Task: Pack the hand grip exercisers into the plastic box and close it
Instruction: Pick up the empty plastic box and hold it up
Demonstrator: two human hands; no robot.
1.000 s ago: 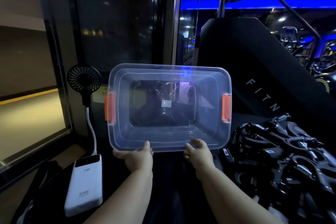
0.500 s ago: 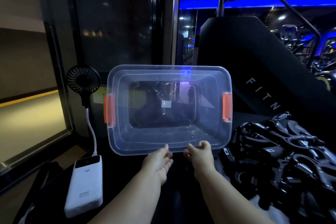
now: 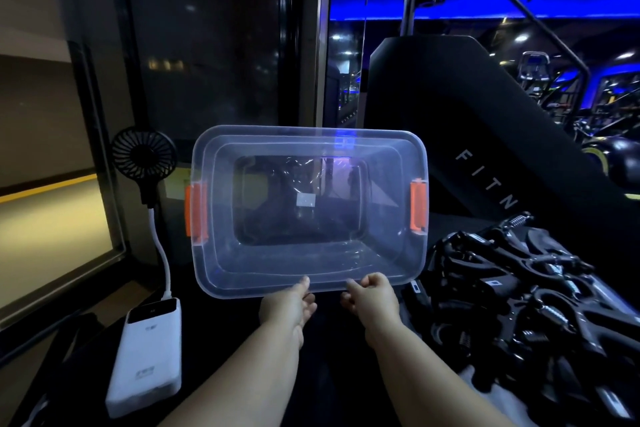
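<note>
Loosely spread, the left hand (image 3: 289,305) only touches the near rim of the clear rectangular plastic box with orange side latches (image 3: 311,270); the right hand (image 3: 372,295) pinches that rim. Expect a light, slick, flexing shell: grip opposite rims. Stiff black spring-steel hand grip exercisers (image 3: 526,305) lie heaped rightward.

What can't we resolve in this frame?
- Count of hand grip exercisers, head view: dark tangled pile, cut off by the right edge.
- Plastic box lid: cannot tell whether it is on; clear plastic.
- Left hand: grip on the rim unclear.
- Power bank label: too small.
</note>
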